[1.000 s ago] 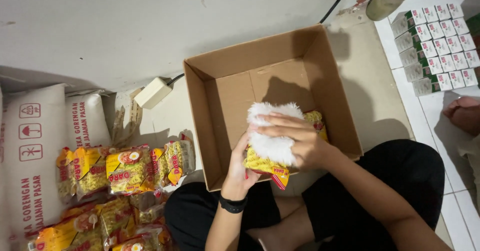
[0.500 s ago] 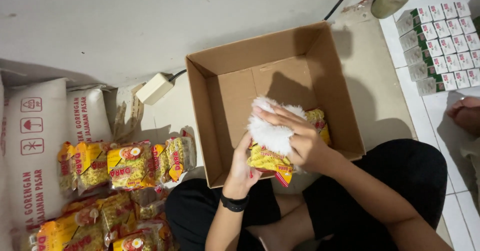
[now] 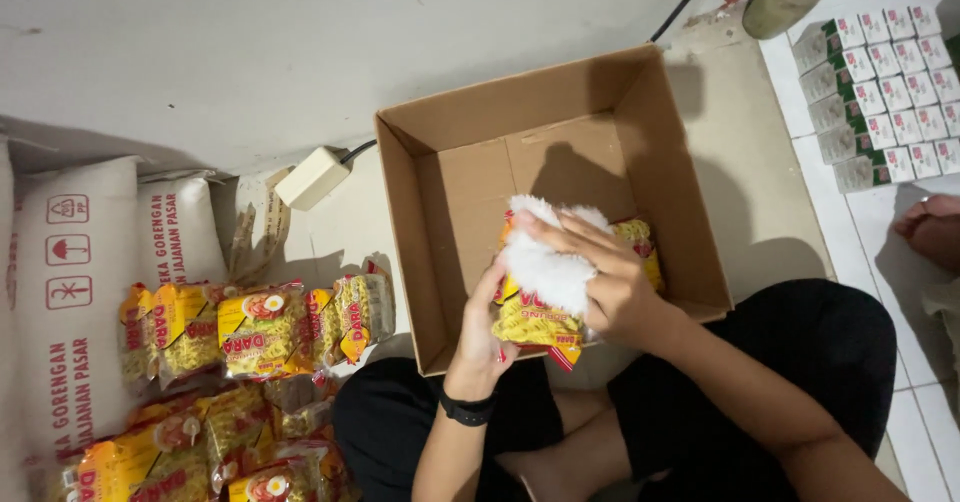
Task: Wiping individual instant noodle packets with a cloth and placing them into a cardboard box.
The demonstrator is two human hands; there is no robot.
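Wiping step: left hand [image 3: 487,337] grips yellow snack packet [image 3: 530,320] from below, over cardboard box [image 3: 430,222] front edge; right hand [image 3: 610,282] presses white cloth [image 3: 545,257] on it. Next, likely: lower packet into box.

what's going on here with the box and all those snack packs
A person sits on the floor with an open cardboard box in front. The left hand holds a yellow snack pack over the box's near edge, while the right hand presses a white cloth on it. More packs lie at the left.
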